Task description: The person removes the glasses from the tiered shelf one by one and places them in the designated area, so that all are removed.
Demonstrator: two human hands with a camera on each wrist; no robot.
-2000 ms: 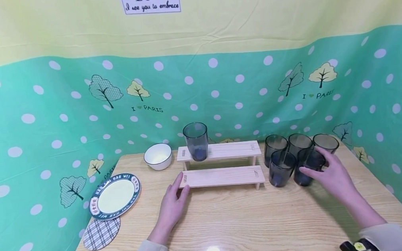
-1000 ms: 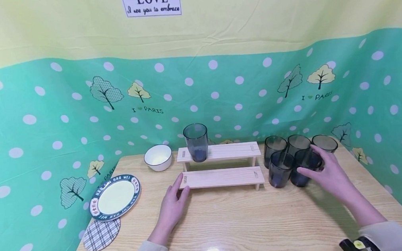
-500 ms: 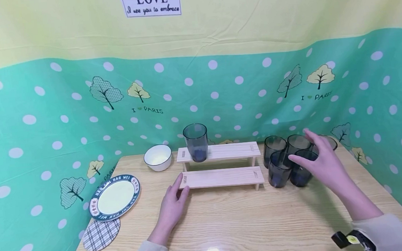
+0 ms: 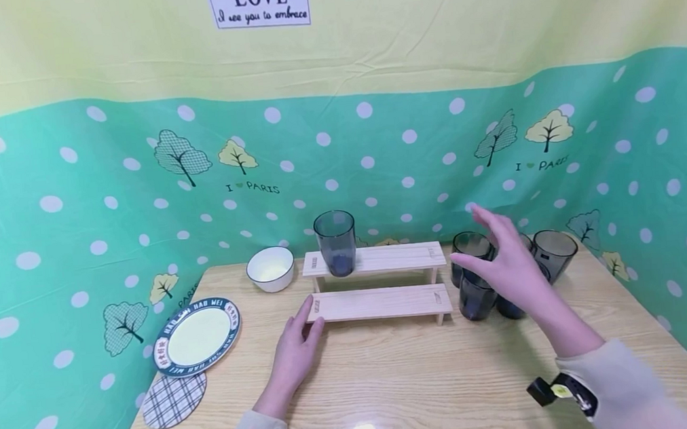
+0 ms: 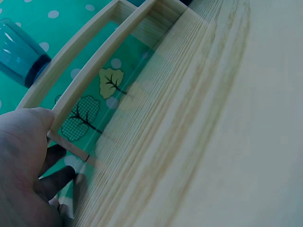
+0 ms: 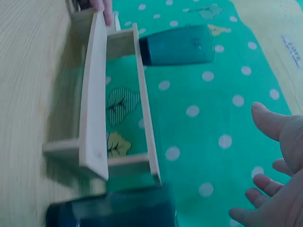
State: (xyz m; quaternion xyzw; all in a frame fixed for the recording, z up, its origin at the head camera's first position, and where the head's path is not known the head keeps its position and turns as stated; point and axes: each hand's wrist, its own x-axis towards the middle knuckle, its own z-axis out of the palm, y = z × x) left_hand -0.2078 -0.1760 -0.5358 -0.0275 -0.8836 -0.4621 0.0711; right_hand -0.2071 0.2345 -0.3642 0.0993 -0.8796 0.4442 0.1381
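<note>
A two-step wooden rack (image 4: 380, 302) stands mid-table, and one dark smoky cup (image 4: 335, 243) is upright on its upper step. My left hand (image 4: 304, 327) rests flat on the table with its fingertips touching the left end of the lower step; the left wrist view shows the hand (image 5: 23, 161) against the rack (image 5: 90, 85). My right hand (image 4: 494, 252) hovers open with fingers spread, holding nothing, above a cluster of several dark cups (image 4: 476, 298) right of the rack. Two of these cups are partly hidden behind it. The right wrist view shows spread fingers (image 6: 277, 165) and a cup (image 6: 113, 210) below.
A white bowl (image 4: 270, 267) sits left of the rack. A rimmed plate (image 4: 196, 335) and a plaid coaster (image 4: 173, 398) lie near the table's left edge. A green dotted cloth backdrop (image 4: 74, 217) closes in the back and both sides.
My right hand let go of the front right cup, rose and moved left over the cluster with fingers spread. The left hand has stayed at the rack's end.
</note>
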